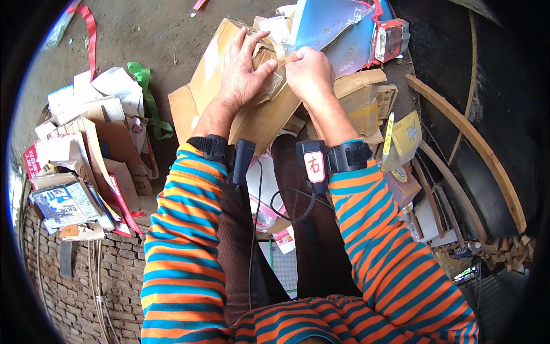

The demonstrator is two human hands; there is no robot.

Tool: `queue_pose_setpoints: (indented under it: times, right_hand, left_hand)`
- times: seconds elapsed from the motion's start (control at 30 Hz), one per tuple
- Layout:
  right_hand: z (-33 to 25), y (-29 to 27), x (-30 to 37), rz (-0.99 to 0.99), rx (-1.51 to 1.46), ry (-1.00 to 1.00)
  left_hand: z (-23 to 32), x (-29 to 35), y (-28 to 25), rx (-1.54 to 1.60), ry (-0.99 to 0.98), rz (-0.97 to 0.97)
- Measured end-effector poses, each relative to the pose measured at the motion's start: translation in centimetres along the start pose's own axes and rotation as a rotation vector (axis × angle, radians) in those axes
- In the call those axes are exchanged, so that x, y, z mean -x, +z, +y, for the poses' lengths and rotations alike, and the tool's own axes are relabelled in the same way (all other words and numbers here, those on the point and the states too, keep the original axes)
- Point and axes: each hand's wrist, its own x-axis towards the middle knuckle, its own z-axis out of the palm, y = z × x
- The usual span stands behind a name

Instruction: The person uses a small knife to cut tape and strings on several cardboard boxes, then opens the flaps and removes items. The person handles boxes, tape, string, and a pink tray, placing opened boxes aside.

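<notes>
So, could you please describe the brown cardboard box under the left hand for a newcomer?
Follow the orange-and-teal striped sleeves upward. The large brown cardboard box lies under the spread left hand, with the curled right hand at its upper right. Unlike the mixed cardboard pile at left, it has a hand on it.

The cardboard box (pixel 260 126) at upper centre looks matt, the clear plastic tape (pixel 276 81) on it glossy. Upper right, the blue sheet (pixel 326 26) is smooth and shiny. Lower left, the brick wall (pixel 123 281) is rough; at right, the curved strip (pixel 484 148) is matt wood.
</notes>
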Motion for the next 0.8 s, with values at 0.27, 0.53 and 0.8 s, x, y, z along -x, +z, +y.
queue_pose_setpoints:
  times: [0.27, 0.53, 0.8]
  right_hand:
    - [-1.7, 1.2, -1.9, -0.201, -1.103, 0.417]
    - [0.3, 0.3, 4.1, 0.009, -1.334, 0.104]
    - [0.7, 3.9, 5.0, 0.296, -0.090, -0.224]
  left_hand:
    - [-1.1, -1.7, -1.3, 0.016, 0.048, 0.064]
    - [-1.2, -2.7, -2.2, 0.066, 0.045, 0.010]
    - [-1.8, -1.7, -1.0, 0.076, 0.061, 0.000]
